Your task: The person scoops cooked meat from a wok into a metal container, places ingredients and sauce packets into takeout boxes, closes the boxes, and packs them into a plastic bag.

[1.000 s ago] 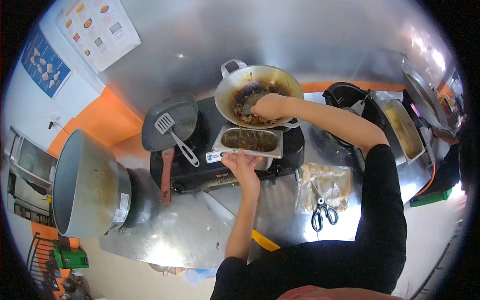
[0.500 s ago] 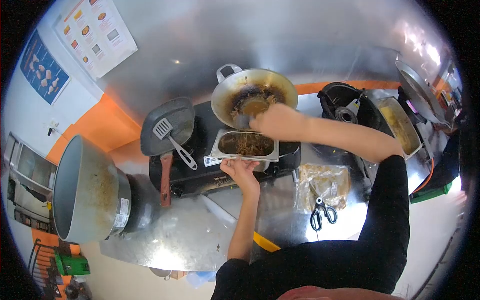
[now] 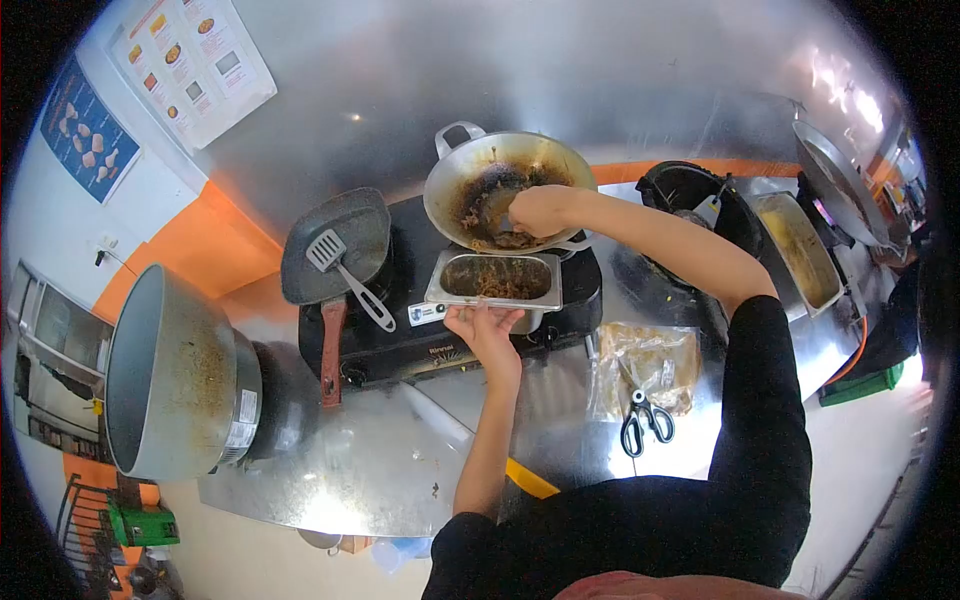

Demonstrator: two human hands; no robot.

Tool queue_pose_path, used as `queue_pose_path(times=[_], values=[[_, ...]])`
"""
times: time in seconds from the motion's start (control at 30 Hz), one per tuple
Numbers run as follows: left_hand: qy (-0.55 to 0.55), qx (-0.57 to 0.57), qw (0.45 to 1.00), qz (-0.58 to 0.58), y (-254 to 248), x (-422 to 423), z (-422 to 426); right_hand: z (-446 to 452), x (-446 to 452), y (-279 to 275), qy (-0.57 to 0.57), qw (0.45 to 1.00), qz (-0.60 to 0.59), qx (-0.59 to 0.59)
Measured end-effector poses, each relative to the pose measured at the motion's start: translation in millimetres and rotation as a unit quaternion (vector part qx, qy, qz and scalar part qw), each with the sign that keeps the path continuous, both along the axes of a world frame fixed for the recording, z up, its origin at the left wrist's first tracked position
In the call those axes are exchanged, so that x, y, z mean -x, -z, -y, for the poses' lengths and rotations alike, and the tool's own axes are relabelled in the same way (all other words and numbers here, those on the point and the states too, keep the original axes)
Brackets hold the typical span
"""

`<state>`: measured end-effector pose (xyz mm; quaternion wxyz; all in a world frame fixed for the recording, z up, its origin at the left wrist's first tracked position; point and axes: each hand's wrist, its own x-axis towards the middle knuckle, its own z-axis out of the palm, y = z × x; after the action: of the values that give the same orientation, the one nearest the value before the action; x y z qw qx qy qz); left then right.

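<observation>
A wok (image 3: pixel 560 160) with two loop handles sits on the stove, its inside coated with dark brown residue and shredded food. My right hand (image 3: pixel 540 212) is closed inside the wok, around a round, scoop-like utensil (image 3: pixel 494 207) that is mostly hidden by the hand and the food. Just in front of the wok, a rectangular metal food pan (image 3: pixel 551 297) holds brown shredded food. My left hand (image 3: pixel 485 328) grips its near edge from below, fingers at the rim.
Left of the wok, a slotted turner (image 3: pixel 350 275) lies across a square grill pan (image 3: pixel 310 260). A large grey pot (image 3: pixel 180 390) stands far left. A knife (image 3: pixel 435 415), scissors (image 3: pixel 645 425) and a plastic bag of food (image 3: pixel 660 365) lie on the steel counter (image 3: pixel 350 470).
My right hand has moved from above the food pan's far edge down into the wok, with the utensil. The food pan now sits flatter and slightly to the right.
</observation>
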<state>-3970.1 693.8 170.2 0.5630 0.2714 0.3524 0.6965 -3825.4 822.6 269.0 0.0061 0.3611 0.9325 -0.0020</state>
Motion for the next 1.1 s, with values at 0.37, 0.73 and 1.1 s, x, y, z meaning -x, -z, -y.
queue_pose_path(times=[0.37,0.73,1.1], values=[[-0.047,0.008,0.997,0.054,-1.9,-4.3,3.1,75.4,14.8,-37.8,0.012,0.999,0.042,-0.025],[-0.035,0.007,0.998,0.044,3.8,0.9,2.3,-86.3,9.1,53.0,0.102,0.994,-0.047,0.005],[-0.052,-0.009,0.998,0.022,1.3,1.6,-5.9,74.0,14.8,-37.6,0.067,0.995,-0.017,0.071]])
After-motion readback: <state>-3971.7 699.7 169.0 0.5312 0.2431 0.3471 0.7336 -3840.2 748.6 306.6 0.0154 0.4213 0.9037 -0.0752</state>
